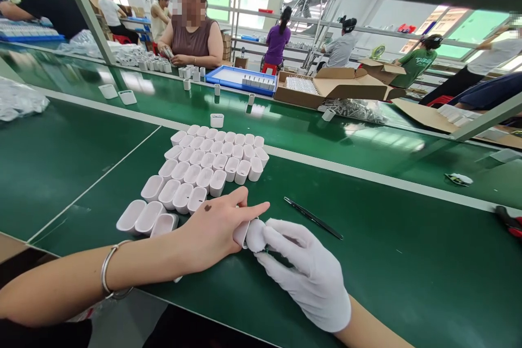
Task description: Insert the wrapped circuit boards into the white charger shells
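My left hand (212, 231) is bare, with a silver bangle on the wrist, and its fingers close round a small white plastic shell (241, 232) near the front of the green belt (387, 261). My right hand (304, 269) wears a white glove and pinches the same shell from the right. Several rows of identical white shells (207, 166) stand open-side up just beyond my left hand. Black tweezers (313, 218) lie on the belt a little beyond my right hand.
Across the belt a seated person (191, 27) handles similar white parts. A blue tray (240, 79) and an open cardboard box (326, 87) sit on the far side. Clear bags (18, 99) lie at far left. Other people work further back.
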